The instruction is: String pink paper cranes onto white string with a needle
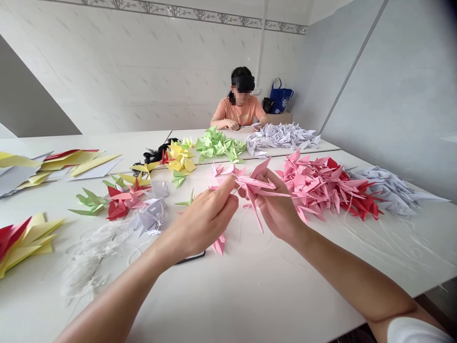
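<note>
Head view, pink origami crane (254, 186), sharp creased wings, pinched between narrow-set fingers of left hand (202, 221) and right hand (276, 207)

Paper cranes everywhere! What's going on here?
The person's left hand and right hand are pinching a pink origami crane above a white table, beside a heap of pink and red cranes. A tangle of white string lies to the left. Across the table, another person sits behind a pile of lavender cranes and a pile of green cranes.
</note>
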`<state>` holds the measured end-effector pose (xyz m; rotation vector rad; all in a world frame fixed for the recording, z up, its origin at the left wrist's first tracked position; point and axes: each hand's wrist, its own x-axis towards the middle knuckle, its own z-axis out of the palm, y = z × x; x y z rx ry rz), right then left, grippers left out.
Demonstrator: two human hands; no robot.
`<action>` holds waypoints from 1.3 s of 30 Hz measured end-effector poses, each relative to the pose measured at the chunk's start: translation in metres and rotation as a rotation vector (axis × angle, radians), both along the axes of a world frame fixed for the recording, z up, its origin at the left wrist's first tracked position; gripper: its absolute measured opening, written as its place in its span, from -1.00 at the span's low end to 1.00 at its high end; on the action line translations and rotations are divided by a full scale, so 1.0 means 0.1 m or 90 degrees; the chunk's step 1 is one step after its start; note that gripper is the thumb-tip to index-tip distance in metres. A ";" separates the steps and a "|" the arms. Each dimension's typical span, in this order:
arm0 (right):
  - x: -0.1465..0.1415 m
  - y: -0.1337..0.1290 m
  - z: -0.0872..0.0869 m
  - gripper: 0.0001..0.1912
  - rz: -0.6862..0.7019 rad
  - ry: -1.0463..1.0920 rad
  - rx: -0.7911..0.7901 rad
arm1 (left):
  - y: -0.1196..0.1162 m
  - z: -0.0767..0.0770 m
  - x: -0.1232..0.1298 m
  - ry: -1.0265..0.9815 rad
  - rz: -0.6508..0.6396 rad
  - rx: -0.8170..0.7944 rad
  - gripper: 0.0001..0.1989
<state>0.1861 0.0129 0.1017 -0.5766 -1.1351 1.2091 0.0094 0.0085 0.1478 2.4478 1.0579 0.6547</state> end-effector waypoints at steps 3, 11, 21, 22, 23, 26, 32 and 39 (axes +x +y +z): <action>0.01 -0.05 0.04 -0.85 -0.040 -0.042 0.042 | -0.02 -0.03 0.02 -0.007 -0.018 0.052 -0.85; 0.07 -0.10 0.11 -0.80 0.017 -0.051 0.018 | -0.01 0.05 -0.05 -0.024 -0.023 0.175 -0.87; 0.06 -0.07 0.08 -0.88 -0.017 -0.060 0.058 | 0.08 -0.04 -0.02 -0.187 -0.054 0.061 -0.82; 0.06 -0.07 0.07 -0.86 -0.025 -0.064 0.063 | 0.09 -0.04 -0.02 -0.173 -0.051 0.051 -0.80; 0.06 -0.06 0.07 -0.84 -0.030 -0.065 0.067 | 0.09 -0.03 -0.02 -0.159 -0.053 0.044 -0.80; 0.07 -0.05 0.06 -0.77 -0.046 -0.065 0.080 | 0.11 0.00 -0.03 -0.126 -0.078 0.037 -0.84; 0.08 -0.02 0.07 -0.73 -0.045 -0.091 0.087 | 0.14 -0.02 -0.06 -0.134 -0.061 0.070 -0.94; 0.08 0.01 0.05 -0.72 -0.042 -0.090 0.086 | 0.15 -0.03 -0.04 -0.168 -0.100 0.016 -0.93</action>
